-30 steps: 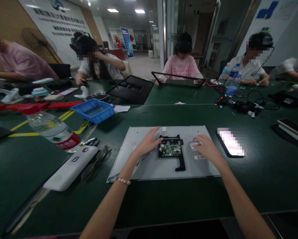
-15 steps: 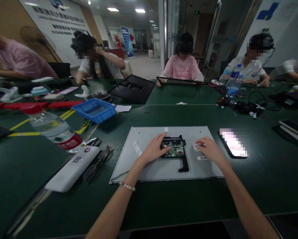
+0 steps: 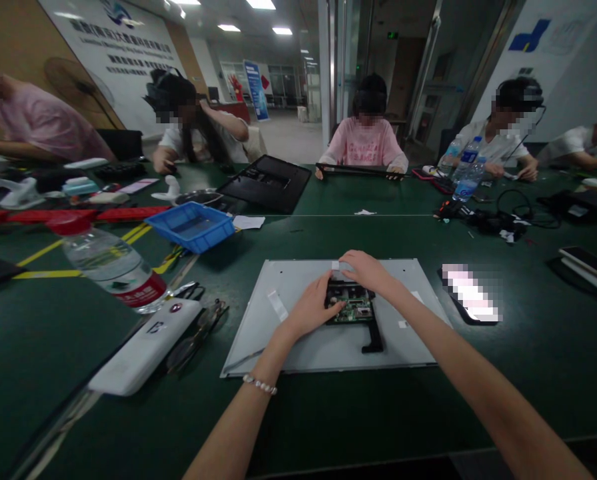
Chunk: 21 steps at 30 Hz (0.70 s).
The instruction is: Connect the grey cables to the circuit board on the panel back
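A pale grey flat panel [image 3: 288,347] lies on the table in front of me. On its middle sits a green circuit board [image 3: 351,312] in a black frame with an arm [image 3: 375,337] reaching toward me. My left hand [image 3: 311,310] holds the board's left side, thumb over the board and fingers at the frame's upper corner. My right hand [image 3: 366,270] is closed at the panel's far edge, its fingertips at a small white tab [image 3: 335,265]. A white strip [image 3: 278,305] is stuck to the panel on the left.
At left stand a water bottle [image 3: 111,267], a white power bank [image 3: 146,347] and glasses [image 3: 198,337]. Beyond are a blue tray [image 3: 191,230] and a black laptop-like part [image 3: 268,181]. A phone [image 3: 471,297] lies at right. Several people sit around the table [image 3: 308,427].
My right hand has moved from the labels on the panel's right side up and left to the white tab at the far edge. My left hand stays on the board.
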Motion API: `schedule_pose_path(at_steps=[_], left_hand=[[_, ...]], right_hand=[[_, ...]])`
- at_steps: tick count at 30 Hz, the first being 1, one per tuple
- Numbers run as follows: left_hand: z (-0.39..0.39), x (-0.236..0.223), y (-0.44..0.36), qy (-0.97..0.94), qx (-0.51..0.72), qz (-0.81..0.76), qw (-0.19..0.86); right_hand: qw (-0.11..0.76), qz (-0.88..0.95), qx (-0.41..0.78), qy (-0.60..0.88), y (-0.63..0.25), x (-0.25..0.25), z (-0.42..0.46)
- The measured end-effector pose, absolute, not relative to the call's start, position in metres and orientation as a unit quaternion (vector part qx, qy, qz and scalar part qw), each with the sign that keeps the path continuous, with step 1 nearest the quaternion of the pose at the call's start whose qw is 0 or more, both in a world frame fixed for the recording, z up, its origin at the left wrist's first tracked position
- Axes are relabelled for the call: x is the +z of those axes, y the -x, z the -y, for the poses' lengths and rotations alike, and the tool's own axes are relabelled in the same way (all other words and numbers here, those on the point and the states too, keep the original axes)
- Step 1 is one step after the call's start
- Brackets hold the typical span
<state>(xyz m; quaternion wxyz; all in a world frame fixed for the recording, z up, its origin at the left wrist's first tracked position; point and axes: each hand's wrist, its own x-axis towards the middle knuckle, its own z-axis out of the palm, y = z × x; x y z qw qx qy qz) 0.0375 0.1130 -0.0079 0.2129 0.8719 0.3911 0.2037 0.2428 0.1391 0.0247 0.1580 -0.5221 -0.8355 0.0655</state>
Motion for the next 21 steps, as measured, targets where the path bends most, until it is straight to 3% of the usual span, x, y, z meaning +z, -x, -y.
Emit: schedule_pose_path(at_steps=[6,21], left_hand=[[-0.111,-0.007,-0.038,-0.867,0.223,-0.386,0.223],[-0.113,-0.01,-0.038,-0.868,0.201,-0.402,0.212]], right_hand=[[0.049,0.846,0.0,0.53,-0.215,0.018,-0.156],[0.078,0.827,0.011,0.557,-0.225,0.006,-0.11]])
